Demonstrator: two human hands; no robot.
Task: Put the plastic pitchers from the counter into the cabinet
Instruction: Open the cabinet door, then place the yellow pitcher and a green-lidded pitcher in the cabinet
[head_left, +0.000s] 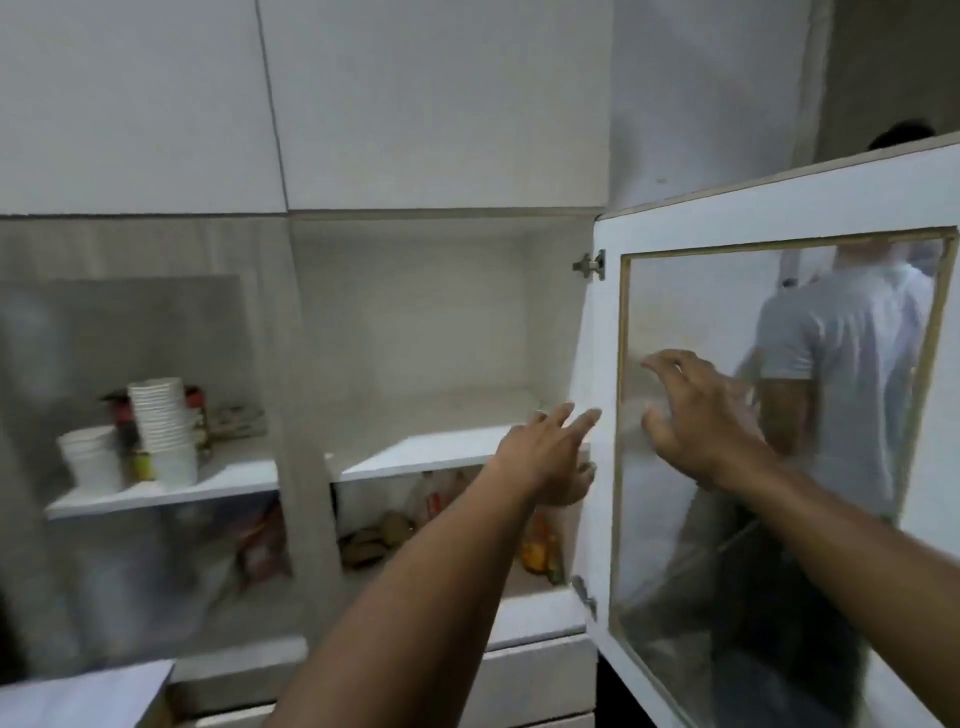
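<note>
No plastic pitcher shows in this view. The wall cabinet stands open in front of me, and its upper shelf (415, 454) on the right side is bare. My left hand (545, 457) reaches toward the right end of that shelf, fingers spread, holding nothing. My right hand (696, 415) is spread against the inside of the open glass door (675, 545), which hangs out to the right on two hinges. The picture is motion-blurred.
On the left shelf stand stacks of white paper cups (161, 431) and bowls (91, 457) with small jars behind. The lower shelf holds food packets (436, 499) and an orange bag (537, 545). Another person in a grey shirt (841, 374) shows through the glass.
</note>
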